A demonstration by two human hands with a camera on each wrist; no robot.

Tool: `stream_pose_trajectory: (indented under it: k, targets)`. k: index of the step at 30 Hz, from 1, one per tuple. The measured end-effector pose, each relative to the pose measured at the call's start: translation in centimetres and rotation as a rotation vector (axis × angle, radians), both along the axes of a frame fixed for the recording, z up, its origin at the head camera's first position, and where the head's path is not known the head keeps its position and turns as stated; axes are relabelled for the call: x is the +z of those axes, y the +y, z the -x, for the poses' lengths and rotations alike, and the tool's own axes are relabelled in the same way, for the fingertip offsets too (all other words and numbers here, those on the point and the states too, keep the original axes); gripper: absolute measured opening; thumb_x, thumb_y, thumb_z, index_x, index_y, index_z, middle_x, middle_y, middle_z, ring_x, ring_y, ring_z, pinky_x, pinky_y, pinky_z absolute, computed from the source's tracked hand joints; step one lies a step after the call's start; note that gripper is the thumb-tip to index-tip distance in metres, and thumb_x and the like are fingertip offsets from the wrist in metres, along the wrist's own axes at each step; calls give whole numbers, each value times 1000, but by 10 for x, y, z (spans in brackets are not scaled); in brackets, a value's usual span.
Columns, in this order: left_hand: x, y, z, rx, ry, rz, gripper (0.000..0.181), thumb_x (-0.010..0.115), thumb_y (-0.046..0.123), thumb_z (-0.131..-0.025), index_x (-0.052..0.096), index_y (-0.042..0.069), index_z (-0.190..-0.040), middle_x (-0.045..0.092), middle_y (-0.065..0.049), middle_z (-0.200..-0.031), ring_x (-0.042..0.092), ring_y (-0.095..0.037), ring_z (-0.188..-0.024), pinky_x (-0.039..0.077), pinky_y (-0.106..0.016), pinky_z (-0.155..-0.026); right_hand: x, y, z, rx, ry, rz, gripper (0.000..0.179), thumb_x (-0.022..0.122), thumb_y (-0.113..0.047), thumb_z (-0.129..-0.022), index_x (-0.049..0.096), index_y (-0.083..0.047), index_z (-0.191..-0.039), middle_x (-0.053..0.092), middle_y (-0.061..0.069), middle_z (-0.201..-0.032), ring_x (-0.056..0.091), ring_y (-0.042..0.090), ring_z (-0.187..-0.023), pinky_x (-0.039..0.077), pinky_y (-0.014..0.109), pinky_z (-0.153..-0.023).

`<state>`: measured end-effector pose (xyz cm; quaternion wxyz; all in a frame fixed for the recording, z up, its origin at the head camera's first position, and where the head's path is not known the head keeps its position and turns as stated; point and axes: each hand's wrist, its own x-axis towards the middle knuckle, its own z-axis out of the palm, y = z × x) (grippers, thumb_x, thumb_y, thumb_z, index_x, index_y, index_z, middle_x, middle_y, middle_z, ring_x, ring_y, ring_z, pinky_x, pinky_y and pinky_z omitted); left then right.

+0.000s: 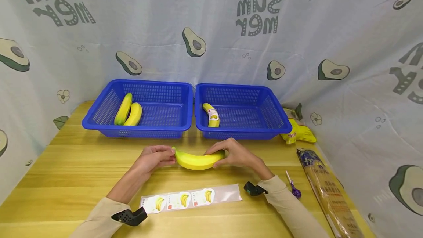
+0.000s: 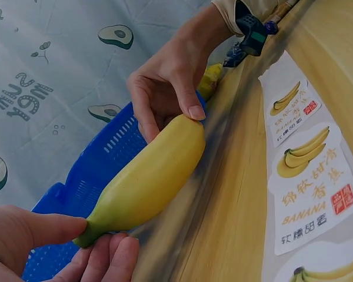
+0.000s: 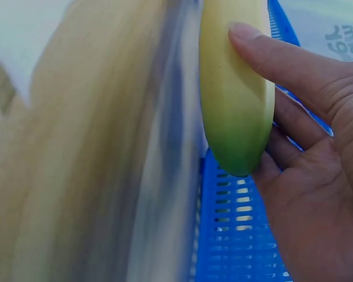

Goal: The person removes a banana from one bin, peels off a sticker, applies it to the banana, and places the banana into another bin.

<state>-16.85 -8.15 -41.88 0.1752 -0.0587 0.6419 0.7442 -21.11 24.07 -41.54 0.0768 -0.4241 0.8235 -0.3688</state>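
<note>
You hold a single yellow banana [image 1: 196, 161] lengthwise between both hands, above the wooden table [image 1: 82, 164], on the near side of two blue baskets and just beyond a strip of banana stickers [image 1: 188, 199]. Your left hand [image 1: 155, 159] pinches the green stem end between thumb and fingers; your right hand [image 1: 236, 153] grips the opposite, green-tipped end, thumb on the near face and fingers behind. In the left basket [image 1: 137, 129] lie two bananas side by side, while one banana with a label [image 1: 213, 115] rests at the left of the right basket [image 1: 244, 130]. The fruit in your hands looks light and fairly stiff, with a smooth skin that could slide or roll under a loose touch; whether it is real or a replica, you cannot tell from here. If real, it would likely bruise under a hard squeeze, so a gentle hold near the two ends seems best, steadying the curve and leaving the broad middle uncovered.
</note>
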Motion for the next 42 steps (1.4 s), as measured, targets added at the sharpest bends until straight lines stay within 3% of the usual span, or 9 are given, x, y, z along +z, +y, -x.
stream_pose_trajectory:
  k: [9,19,25,31,42]
  targets:
    - [-6,3,3,6,20,54,29,70,-3,-101,62,-20,-123,75,-10,-88,76,-16,-78,68,-30,-77,-6,-2,-1,-11,-4,-12,38,94,-6,-83,82,-4,-119,81,7,-118,75,26,-115,61,35,-105]
    - [-12,9,2,54,57,126,26,69,-6,-102,63,-21,-122,75,-12,-87,75,-15,-75,68,-28,-72,-9,-1,-1,-16,-20,-24,37,93,-5,-85,82,-3,-120,81,8,-118,75,27,-116,60,36,-105]
    - [-13,10,1,66,129,207,23,72,-4,-100,67,-19,-117,76,-15,-88,73,-15,-72,67,-27,-67,-10,0,-1,-18,-31,-10,36,92,-5,-86,81,-3,-120,80,8,-119,74,28,-116,60,37,-105]
    - [-13,10,1,92,204,342,17,78,-1,-96,73,-15,-105,75,-13,-79,68,-14,-62,63,-26,-57,-11,0,0,-20,-50,-15,36,91,-7,-88,80,-2,-122,80,9,-120,74,28,-117,61,39,-106]
    - [-9,8,-10,49,241,443,15,78,4,-98,75,-9,-104,76,-13,-83,73,-22,-71,67,-34,-65,-10,2,0,-24,-64,-38,37,90,-8,-89,80,-4,-125,79,9,-123,73,29,-120,60,40,-106]
